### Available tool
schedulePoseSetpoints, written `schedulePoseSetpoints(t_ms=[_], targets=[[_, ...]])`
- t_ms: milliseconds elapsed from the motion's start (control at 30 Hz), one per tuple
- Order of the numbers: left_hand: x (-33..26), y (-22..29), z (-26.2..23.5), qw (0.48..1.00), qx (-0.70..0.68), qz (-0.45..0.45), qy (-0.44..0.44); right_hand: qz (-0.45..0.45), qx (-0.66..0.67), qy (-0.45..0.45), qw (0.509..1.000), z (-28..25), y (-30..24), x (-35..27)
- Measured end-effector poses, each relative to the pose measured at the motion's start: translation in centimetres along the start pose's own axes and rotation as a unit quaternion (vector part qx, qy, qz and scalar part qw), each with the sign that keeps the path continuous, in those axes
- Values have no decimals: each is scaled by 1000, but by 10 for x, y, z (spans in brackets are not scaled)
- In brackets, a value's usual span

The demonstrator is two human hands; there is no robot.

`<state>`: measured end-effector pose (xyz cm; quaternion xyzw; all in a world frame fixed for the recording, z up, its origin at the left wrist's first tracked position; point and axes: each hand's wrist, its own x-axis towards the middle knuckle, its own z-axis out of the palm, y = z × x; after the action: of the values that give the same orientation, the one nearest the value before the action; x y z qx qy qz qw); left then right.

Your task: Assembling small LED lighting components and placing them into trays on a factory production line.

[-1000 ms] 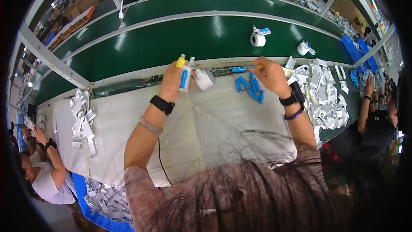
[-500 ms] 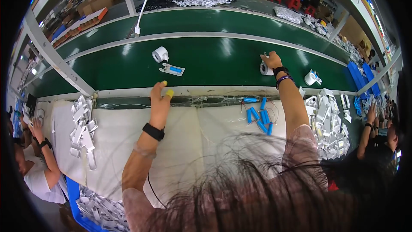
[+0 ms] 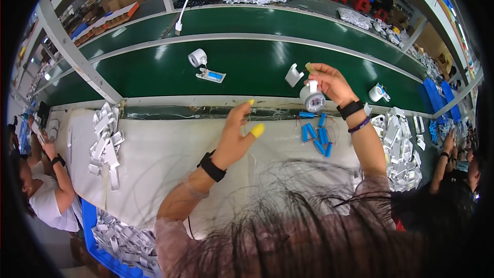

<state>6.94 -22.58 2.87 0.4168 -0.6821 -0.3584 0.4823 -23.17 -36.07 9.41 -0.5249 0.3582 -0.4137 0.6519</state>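
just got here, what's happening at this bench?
A person at a white worktable beside a green conveyor belt holds a small roll of tape up in the right hand. The left hand, with yellow finger cots, is raised open and empty. Blue cylindrical battery cells with wires lie on the table below the roll. Another tape roll and a small white tray with a blue cell sit on the belt.

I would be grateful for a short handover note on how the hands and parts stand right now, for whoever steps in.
Right hand: raised over the green belt, gripping a grey tape roll.
Left hand: open, empty, above the white bench, yellow finger cots on.
Blue cells lie on the bench below the right hand.
White roll and a tray with a blue cell sit on the belt.
A white bracket is also there.
Left: loose cells remain on the bench.
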Motion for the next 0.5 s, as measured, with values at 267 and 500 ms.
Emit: schedulePoseSetpoints(t_ms=[267, 500], targets=[[-21, 21, 49, 995, -82, 8, -62, 67, 100, -123, 985, 98, 22, -107], [-43, 45, 35, 951, -246, -108, -155, 76, 71, -152, 983, 103, 19, -158]])
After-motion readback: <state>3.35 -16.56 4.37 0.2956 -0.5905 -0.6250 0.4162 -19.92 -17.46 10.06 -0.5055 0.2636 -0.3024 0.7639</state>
